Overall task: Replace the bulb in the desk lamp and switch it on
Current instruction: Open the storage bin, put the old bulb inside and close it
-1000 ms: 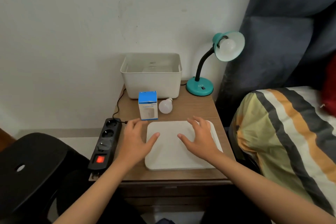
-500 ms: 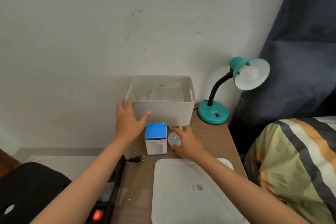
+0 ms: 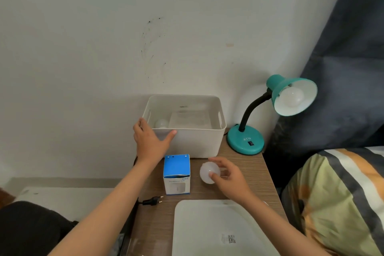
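1. Looking down from the head camera, we see our left hand (image 3: 150, 140) spread flat against the front left corner of the white bin (image 3: 197, 143), thumb lying along its rim, fingers loose and clasping nothing.
2. Our right hand (image 3: 228, 178) curls around a loose white bulb (image 3: 208, 172) just in front of the bin, thumb and fingertips gripping its frosted globe; whether it rests on the wooden table (image 3: 245, 185) or is lifted, we cannot tell.
3. Just left of that bulb stands a blue and white bulb box (image 3: 177, 174), upright.
4. At the table's back right sits the teal desk lamp (image 3: 245, 141), its black neck curving up to a shade that faces us, with an unlit bulb fitted (image 3: 292, 96) inside.
5. Another bulb (image 3: 161, 123) lies in the bin's left corner.
6. Near the table's left edge a black plug (image 3: 152, 201) lies unplugged, beside a white lid (image 3: 207, 228) lying flat.
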Tool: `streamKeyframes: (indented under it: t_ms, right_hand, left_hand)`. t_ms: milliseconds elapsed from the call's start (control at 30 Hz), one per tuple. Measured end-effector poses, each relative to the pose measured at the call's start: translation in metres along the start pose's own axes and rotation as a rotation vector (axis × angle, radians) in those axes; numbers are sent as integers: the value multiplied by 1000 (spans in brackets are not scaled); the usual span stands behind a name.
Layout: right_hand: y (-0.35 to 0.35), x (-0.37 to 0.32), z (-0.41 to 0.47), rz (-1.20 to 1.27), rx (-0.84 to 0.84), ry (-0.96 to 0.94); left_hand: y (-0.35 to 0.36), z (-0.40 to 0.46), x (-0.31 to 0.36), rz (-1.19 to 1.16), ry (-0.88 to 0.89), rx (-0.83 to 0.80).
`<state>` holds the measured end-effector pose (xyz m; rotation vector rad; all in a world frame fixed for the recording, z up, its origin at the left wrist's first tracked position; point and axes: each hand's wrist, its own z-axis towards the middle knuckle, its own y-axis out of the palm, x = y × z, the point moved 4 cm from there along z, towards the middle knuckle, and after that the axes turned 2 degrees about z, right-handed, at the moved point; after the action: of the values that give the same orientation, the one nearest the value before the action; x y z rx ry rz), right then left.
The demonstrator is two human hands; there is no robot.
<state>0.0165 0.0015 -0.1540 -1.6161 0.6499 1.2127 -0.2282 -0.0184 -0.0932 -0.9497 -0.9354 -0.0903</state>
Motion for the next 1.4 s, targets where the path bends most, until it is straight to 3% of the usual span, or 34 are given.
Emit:
streamKeyframes:
  t_ms: [233,400,767,1033,1200,1400]
  right_hand:
    - [-31,-52,-12,340,-17,-79]
    - [-46,-86,-4,366,20,-139]
    - [-35,-126,86,-15,148,-272]
    - [-11,-106,156,-223,60,-128]
    - [-5,-94,175,-209,46,-32]
    - [1,-93,184,-264,64,-43]
  left_hand:
    - [0,1,0,21,-12,-20]
    - [-2,2,3,35,-33,-41]
    - [0,4,11,25,-92,10]
    - [0,9,8,59,-77,4]
    - [0,10,7,66,-67,7]
    - [-1,9,9,77,-73,7]
